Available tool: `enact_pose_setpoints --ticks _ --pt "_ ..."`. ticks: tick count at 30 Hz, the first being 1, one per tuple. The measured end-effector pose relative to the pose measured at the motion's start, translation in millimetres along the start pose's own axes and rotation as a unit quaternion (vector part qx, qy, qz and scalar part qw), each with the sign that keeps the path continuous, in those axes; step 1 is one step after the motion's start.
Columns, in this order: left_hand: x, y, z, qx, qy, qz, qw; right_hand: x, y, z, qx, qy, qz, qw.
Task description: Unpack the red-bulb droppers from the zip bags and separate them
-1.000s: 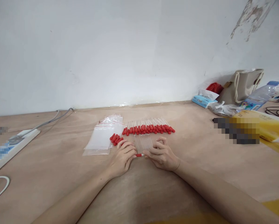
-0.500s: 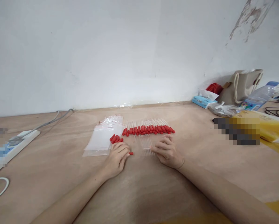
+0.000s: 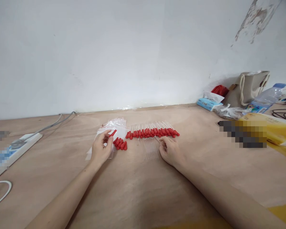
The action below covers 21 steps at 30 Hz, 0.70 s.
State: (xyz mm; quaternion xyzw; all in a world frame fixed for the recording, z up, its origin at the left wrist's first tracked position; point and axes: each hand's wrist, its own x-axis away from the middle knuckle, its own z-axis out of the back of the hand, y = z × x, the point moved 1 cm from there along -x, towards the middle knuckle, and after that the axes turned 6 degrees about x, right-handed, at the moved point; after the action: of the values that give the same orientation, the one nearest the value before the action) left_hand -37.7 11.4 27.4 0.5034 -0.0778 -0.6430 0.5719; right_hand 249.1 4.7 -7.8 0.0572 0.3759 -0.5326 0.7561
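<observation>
Between thumb and fingertips, my left hand (image 3: 102, 144) holds a red rubber bulb (image 3: 113, 132) above the clear plastic zip bags (image 3: 100, 131). A small group of red rubber bulbs (image 3: 121, 143) lies just right of that hand. My right hand (image 3: 169, 149) is closed, with a thin clear tube (image 3: 156, 138) pinched at its fingertips. Several loose clear tubes (image 3: 151, 149) lie side by side, left of this hand. Behind them stretches a row of droppers (image 3: 152, 132), red bulbs toward me and clear stems toward the wall.
A white power strip (image 3: 30, 139) lies at left with a grey cable. At right are a tissue pack (image 3: 208, 104), a canvas bag (image 3: 248, 87), a plastic bottle (image 3: 264, 98) and a yellow package (image 3: 272, 127). The white wall (image 3: 133, 57) bounds the table behind.
My left hand has moved left and away from me, from over the loose bulbs to the bags, with a red bulb in it. My right hand has shifted slightly, lifting a tube end.
</observation>
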Motion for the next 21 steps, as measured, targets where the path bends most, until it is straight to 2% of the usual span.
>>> enact_pose_setpoints --ticks 5,9,12,15,18,21 --pt "-5.9 -19.1 -4.1 -0.018 -0.041 0.035 0.998 -0.4 -3.2 -0.8 0.009 -0.01 -0.007 1.0" --pt "-6.4 -21.9 -4.7 -0.04 -0.084 0.055 0.994 0.4 -4.8 -0.8 0.016 -0.008 0.017 1.0" --pt "-8.3 -14.7 0.3 -0.066 -0.063 0.042 0.995 1.0 -6.0 -0.2 0.035 -0.016 0.032 0.999" --pt "-10.3 -2.6 2.4 -0.107 -0.042 -0.007 0.993 1.2 -6.8 0.5 0.04 -0.025 0.041 0.998" --pt "-12.9 10.7 -5.2 -0.149 -0.069 -0.062 0.984 1.2 -7.7 0.8 0.047 -0.035 0.051 0.997" --pt "-19.5 22.3 -19.3 -0.204 -0.114 -0.073 0.97 0.7 -8.6 1.2 0.058 -0.049 0.056 0.996"
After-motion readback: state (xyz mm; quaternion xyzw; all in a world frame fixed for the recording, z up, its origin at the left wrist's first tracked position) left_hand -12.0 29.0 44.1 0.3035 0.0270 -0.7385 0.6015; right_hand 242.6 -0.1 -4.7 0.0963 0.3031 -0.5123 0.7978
